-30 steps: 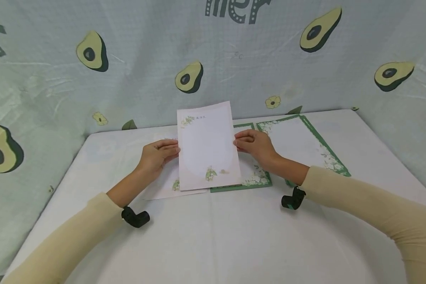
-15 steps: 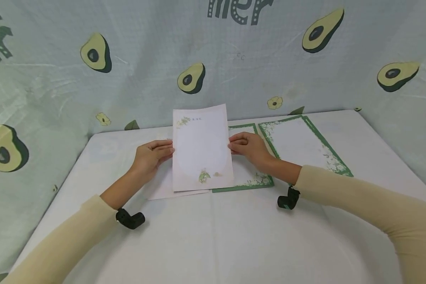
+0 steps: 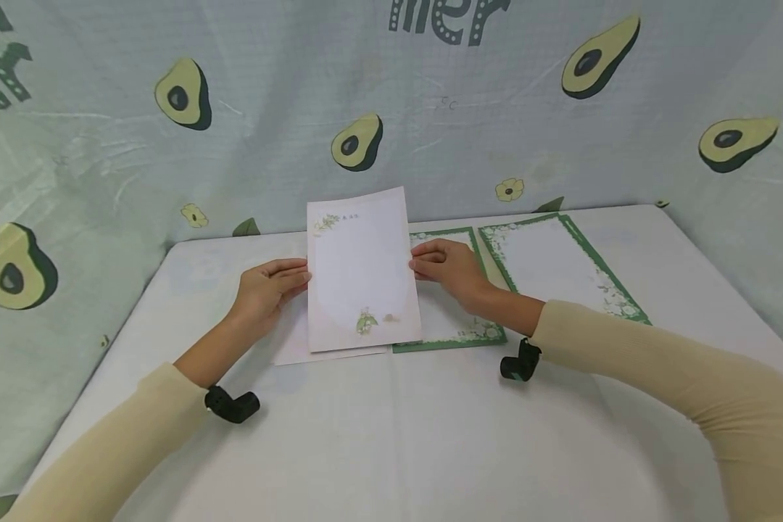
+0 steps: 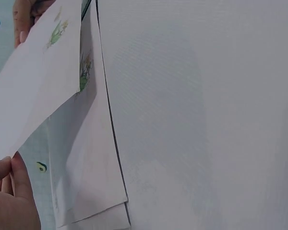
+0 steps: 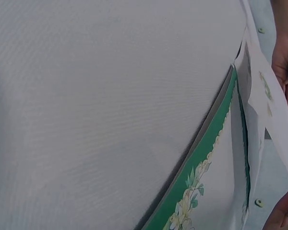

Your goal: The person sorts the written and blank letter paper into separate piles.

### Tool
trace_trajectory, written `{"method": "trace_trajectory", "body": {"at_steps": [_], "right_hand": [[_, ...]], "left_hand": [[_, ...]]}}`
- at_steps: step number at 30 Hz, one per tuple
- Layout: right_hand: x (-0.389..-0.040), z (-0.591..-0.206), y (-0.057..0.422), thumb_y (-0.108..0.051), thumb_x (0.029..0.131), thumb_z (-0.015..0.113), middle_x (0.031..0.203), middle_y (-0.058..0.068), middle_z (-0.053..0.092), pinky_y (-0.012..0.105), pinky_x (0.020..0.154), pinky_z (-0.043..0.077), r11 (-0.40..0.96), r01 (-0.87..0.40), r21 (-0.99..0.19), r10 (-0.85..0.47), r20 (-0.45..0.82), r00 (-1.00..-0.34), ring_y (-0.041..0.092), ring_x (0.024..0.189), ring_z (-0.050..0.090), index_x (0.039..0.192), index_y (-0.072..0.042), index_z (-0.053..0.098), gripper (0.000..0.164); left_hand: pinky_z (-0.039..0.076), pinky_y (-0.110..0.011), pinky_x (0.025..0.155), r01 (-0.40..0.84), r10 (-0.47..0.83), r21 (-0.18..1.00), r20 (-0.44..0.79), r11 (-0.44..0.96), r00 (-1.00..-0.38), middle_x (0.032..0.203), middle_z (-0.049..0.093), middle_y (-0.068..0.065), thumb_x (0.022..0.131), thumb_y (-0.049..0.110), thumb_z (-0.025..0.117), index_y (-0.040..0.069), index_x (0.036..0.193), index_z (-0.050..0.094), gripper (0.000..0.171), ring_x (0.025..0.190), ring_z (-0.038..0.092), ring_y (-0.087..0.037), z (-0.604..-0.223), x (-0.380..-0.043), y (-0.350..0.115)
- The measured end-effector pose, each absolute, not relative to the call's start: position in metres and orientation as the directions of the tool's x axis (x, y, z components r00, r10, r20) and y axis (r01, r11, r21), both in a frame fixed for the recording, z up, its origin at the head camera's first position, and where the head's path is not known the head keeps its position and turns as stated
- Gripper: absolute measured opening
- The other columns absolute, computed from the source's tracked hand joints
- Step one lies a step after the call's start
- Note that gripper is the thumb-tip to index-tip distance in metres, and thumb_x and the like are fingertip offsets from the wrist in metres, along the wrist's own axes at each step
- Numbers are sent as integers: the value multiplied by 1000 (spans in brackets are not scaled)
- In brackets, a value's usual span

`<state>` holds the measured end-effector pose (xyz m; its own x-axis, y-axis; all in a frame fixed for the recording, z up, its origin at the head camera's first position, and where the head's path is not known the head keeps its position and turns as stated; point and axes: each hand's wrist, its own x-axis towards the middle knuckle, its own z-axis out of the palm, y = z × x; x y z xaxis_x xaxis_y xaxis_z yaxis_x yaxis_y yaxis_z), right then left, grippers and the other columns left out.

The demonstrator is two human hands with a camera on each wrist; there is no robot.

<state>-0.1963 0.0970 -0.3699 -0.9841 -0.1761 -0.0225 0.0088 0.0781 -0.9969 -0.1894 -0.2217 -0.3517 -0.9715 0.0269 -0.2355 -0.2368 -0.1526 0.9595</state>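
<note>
A pale pink sheet of paper (image 3: 362, 275) with small floral prints is held up, tilted toward the camera, above other sheets. My left hand (image 3: 266, 293) pinches its left edge between thumb and fingers. On the opposite edge, my right hand (image 3: 452, 270) pinches it the same way. Beneath lies another pale pink sheet (image 3: 293, 348), mostly covered. A green-bordered sheet (image 3: 457, 330) with white flowers lies partly behind the raised paper. In the left wrist view the raised paper's lower corner hangs clear of the sheets below.
Another green-bordered sheet (image 3: 548, 257), seemingly stacked on more, lies at the right, partly under my right forearm. The white-covered table (image 3: 391, 442) meets an avocado-print curtain (image 3: 267, 94) behind. A black wrist camera (image 3: 231, 406) is on the left cuff, another black camera (image 3: 520, 361) on the right.
Both hands have shifted to the left with the pink sheet, uncovering more of the green-bordered sheet. The grip on each edge looks the same.
</note>
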Motion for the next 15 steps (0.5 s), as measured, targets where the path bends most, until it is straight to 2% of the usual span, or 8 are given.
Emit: {"method": "trace_trajectory", "body": {"at_steps": [6,15], "right_hand": [[-197,-373,90,-5,95,72,109,14,73,33,91,62,59,27,-998,-182,-37,-983,14,93,73,119,2,67,26],[-197,-368,82,-4,95,72,109,16,72,40,94,60,44,0,-999,-203,-9,-979,13,91,72,119,4,67,26]], "left_hand": [[60,-23,90,-246,18,959,-246,-144,-969,99,75,1,96,-5,66,-2,121,63,25,93,72,-8,-349,-185,-227],[59,-23,90,-247,-6,957,-251,-149,-968,97,75,0,96,-3,67,-1,119,64,24,92,72,-9,-348,-186,-236]]}}
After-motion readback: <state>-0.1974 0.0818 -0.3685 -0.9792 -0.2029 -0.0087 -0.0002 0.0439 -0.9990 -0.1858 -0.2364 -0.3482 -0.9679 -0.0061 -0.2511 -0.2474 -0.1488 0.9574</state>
